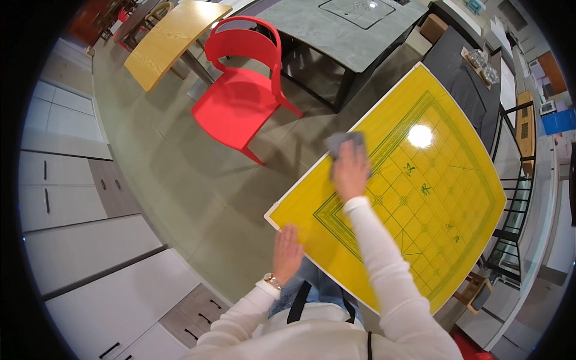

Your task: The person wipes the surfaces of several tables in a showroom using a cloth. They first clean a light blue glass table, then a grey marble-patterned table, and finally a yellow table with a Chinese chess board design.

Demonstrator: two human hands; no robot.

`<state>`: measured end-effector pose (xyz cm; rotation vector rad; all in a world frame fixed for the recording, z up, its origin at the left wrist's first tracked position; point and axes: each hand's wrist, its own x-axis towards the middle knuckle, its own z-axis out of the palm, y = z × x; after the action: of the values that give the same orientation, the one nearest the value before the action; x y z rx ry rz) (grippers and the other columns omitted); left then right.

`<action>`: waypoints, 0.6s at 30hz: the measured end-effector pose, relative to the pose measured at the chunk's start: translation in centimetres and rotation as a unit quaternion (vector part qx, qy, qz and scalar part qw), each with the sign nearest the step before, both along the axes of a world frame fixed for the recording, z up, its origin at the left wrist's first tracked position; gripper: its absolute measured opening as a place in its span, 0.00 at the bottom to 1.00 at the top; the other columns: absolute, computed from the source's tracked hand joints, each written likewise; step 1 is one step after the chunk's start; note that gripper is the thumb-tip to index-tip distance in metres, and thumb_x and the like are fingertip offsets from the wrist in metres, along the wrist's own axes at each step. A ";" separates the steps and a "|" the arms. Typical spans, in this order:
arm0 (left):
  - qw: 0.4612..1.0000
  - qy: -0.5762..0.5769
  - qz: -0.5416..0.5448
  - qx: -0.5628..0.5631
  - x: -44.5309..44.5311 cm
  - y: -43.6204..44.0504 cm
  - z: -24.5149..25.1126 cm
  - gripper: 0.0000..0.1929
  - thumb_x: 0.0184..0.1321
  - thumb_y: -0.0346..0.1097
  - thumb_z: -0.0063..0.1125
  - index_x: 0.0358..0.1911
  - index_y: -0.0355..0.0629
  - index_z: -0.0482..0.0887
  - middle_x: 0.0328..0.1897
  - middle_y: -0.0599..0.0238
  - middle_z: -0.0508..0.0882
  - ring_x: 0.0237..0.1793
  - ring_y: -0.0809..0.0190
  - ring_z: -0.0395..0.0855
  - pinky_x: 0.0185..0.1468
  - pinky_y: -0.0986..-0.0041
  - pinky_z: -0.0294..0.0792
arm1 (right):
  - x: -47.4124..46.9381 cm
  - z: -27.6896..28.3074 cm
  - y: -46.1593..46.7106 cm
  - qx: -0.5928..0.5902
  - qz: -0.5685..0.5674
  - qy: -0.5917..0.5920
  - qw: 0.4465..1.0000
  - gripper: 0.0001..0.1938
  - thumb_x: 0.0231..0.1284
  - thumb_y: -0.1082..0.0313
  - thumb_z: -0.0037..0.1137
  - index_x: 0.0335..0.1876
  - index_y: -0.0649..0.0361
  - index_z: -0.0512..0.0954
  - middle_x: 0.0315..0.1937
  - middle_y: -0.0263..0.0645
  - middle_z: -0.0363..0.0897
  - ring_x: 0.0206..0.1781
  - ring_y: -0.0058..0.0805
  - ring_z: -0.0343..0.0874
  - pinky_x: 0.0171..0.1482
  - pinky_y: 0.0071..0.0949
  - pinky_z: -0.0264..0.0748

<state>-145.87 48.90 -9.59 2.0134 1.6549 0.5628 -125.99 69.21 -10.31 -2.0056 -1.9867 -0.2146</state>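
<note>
Before me stands a square yellow table (pixel 310 198) with a pale rim and a green xiangqi board printed on its glossy top. My right hand (pixel 350 168) presses flat on a grey cloth (pixel 335 143) near the far-left edge of the tabletop; hand and cloth are blurred. Part of the cloth lies hidden under the fingers. At the near-left edge rests my left hand (pixel 288 252), fingers extended over the rim by the corner, holding nothing. A metal watch circles that wrist.
A red plastic chair (pixel 236 99) stands beyond the table's left edge. Behind it are a wooden-topped table (pixel 180 38) and a grey stone-look table (pixel 333 31). White cabinets (pixel 108 288) line the left. A dark table (pixel 463 85) with glassware adjoins the far right.
</note>
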 end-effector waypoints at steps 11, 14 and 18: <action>0.992 0.002 0.117 0.040 -1.2 0.2 2.6 0.30 0.70 0.40 0.39 0.72 0.33 0.54 0.77 0.46 0.54 0.76 0.46 0.51 0.75 0.52 0.41 | -5.0 2.8 -20.8 -0.131 0.226 0.141 0.955 0.30 0.61 0.57 0.54 0.71 0.48 0.64 0.72 0.27 0.61 0.74 0.32 0.57 0.72 0.44 0.51; 0.995 0.074 0.055 0.042 0.4 -1.0 2.2 0.30 0.70 0.40 0.39 0.72 0.36 0.54 0.77 0.48 0.54 0.76 0.47 0.51 0.76 0.52 0.41 | 1.5 3.5 -28.8 -0.171 0.121 0.124 0.970 0.31 0.60 0.57 0.54 0.71 0.48 0.64 0.72 0.28 0.62 0.74 0.35 0.58 0.72 0.46 0.52; 0.981 0.180 -0.062 0.046 2.8 -3.5 1.5 0.29 0.70 0.41 0.40 0.73 0.43 0.55 0.78 0.52 0.54 0.76 0.49 0.51 0.76 0.53 0.41 | 11.3 3.4 -42.9 -0.257 -0.160 0.093 0.948 0.30 0.61 0.60 0.51 0.71 0.52 0.63 0.72 0.36 0.61 0.74 0.44 0.57 0.72 0.49 0.53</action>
<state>-143.08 45.38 -8.07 2.3787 1.7094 0.2435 -114.66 26.30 -6.88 -2.5500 -1.7072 0.4583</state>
